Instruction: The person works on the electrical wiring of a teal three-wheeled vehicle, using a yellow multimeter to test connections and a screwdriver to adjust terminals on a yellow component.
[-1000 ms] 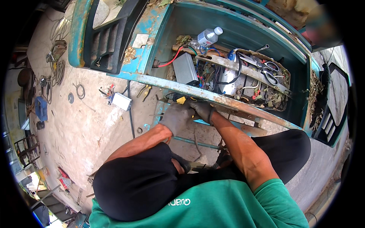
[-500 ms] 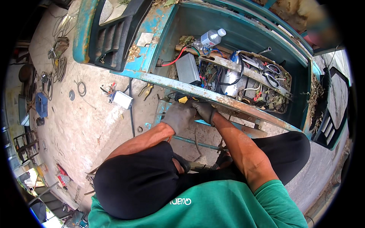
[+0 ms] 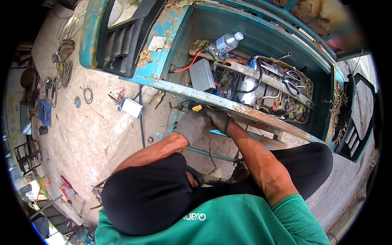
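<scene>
— Fingers (image 3: 215, 114) of the left hand (image 3: 192, 126) and the right hand (image 3: 220, 121), both gloved, are seen curled close together beside the teal rail (image 3: 222, 101); is anything gripped?

— That cannot be told, the fingertips being hidden. A yellow piece (image 3: 197, 108) is seen just beyond the left hand, near dark wires (image 3: 185, 103).

— How is such close work best done?

— Probably with one hand braced while small movements are made by the other, strain being kept off the wires and the rail's rusted edge being avoided.

— What is counted nearby?

— One silver finned box (image 3: 202, 75), one bottle (image 3: 229, 42) and one pair of scissors (image 3: 282, 73) are contained in the compartment (image 3: 265, 38); one white box (image 3: 132, 108) and one pair of pliers (image 3: 160, 96) are laid on the floor (image 3: 102, 134).
</scene>
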A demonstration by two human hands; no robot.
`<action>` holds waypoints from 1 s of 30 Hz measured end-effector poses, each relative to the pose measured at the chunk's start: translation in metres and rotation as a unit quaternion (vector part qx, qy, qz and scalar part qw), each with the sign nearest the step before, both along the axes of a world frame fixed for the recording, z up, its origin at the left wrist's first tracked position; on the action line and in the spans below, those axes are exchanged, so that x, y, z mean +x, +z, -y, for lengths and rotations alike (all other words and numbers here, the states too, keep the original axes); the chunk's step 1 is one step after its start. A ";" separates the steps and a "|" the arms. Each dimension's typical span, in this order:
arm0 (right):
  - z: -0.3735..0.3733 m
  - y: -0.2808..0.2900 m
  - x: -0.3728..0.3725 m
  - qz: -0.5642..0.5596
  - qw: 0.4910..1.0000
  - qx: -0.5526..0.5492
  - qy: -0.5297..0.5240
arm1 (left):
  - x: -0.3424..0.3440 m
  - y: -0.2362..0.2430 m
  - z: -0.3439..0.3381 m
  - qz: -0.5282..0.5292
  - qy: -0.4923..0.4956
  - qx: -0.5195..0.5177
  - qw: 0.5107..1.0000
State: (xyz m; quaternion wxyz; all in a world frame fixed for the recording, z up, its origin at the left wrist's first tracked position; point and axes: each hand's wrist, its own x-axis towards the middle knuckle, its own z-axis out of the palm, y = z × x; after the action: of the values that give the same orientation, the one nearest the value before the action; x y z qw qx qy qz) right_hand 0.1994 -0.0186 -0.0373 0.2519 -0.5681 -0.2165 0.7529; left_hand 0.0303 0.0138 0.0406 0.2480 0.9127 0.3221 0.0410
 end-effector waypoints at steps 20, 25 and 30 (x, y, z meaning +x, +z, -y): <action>-0.003 0.016 -0.001 -0.016 0.999 -0.024 0.015 | -0.003 0.004 -0.001 -0.025 -0.030 -0.001 0.999; -0.001 -0.005 0.002 0.005 0.999 0.038 0.037 | 0.002 0.007 -0.006 -0.026 -0.035 -0.012 0.999; -0.002 0.001 -0.003 -0.008 1.000 -0.013 0.007 | -0.002 0.000 -0.003 -0.020 -0.013 -0.012 1.000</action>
State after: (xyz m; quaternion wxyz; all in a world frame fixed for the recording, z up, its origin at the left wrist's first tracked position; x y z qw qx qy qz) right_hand 0.1963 -0.0165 -0.0358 0.2414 -0.5637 -0.2087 0.7618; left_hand 0.0282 0.0171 0.0405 0.2529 0.9146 0.3153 0.0154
